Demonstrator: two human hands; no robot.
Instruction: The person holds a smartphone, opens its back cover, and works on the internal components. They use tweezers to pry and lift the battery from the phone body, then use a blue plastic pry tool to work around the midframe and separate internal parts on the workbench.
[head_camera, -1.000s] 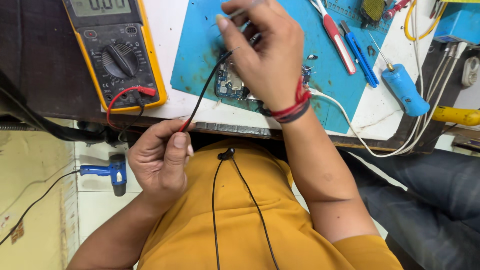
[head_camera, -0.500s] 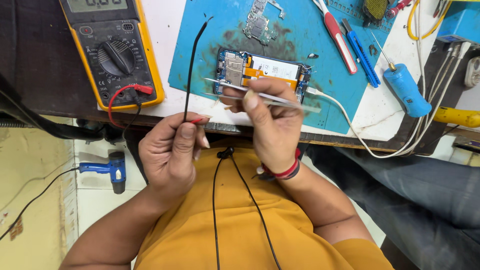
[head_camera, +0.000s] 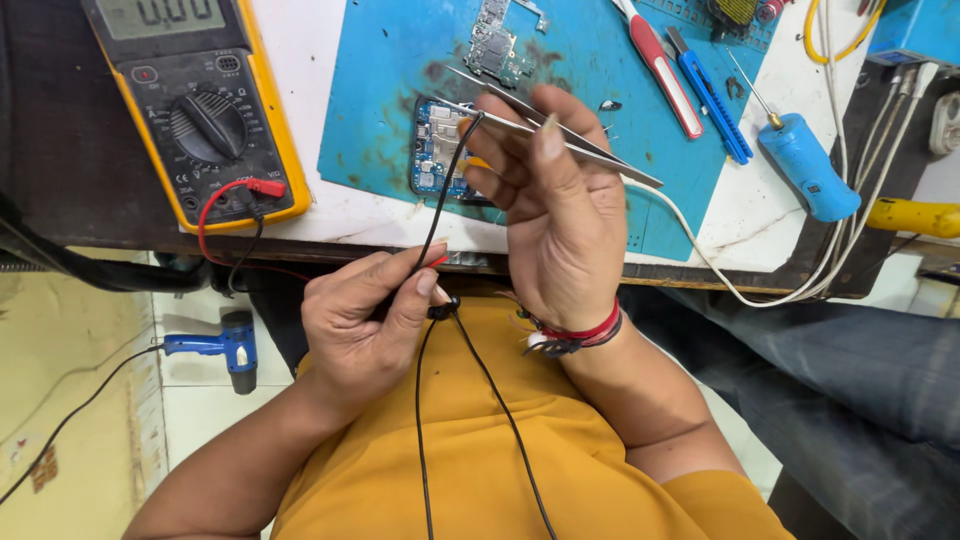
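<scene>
My left hand is below the table edge, pinching the red-collared base of a thin black meter probe that slants up to the right. My right hand hovers over the table edge holding long metal tweezers, and its fingertips touch the probe's tip. Just behind those fingers a small blue phone circuit board lies on a blue work mat. A second loose board piece rests farther up the mat.
A yellow multimeter with red and black leads sits at the left. On the right lie a red-handled tool, a blue tool, a blue-handled screwdriver and white cables. A blue hand tool lies on the floor.
My right hand left the board on the mat, took up the tweezers, and now has its fingers at the probe tip. The probe in my left hand leaned to the right.
</scene>
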